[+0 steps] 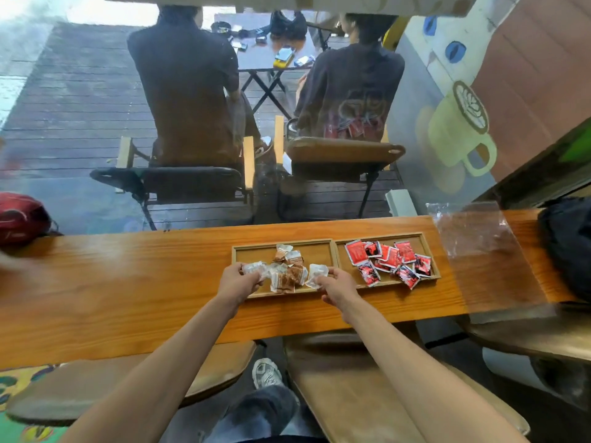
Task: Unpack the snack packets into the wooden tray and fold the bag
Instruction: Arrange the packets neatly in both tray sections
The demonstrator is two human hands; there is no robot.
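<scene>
Clear plastic bag [256, 270]: crumpled, held above the near edge of the tray's left compartment, stretched between both hands.
Left hand [238, 281]: fingers curled round the bag's left end, thumb on top; the forearm reaches in from the lower left.
Right hand [335, 284]: fingers pinch the bag's right end, a white crumpled corner [316, 274] showing above the knuckles.
Brown snack packets [287, 266]: a loose heap of brown-and-white sachets in the left compartment, between the two hands; whether some are still inside the bag cannot be told.
Red snack packets [388, 259]: a scatter of red, black and white sachets filling the right compartment, some overlapping, apart from both hands.
Wooden tray [334, 251]: long, shallow, two compartments split by a central divider, lying near the far edge of the table.
Table [128, 282]: narrow orange-brown wooden plank running left to right against a window.
Second clear bag [473, 235]: flat, transparent, on the table just right of the tray.
Dark backpack [569, 244]: at the table's right end.
Red bag [19, 215]: at the far left end.
Beyond the glass: two people seated with backs turned, on folding chairs [342, 151] at a small dark table.
</scene>
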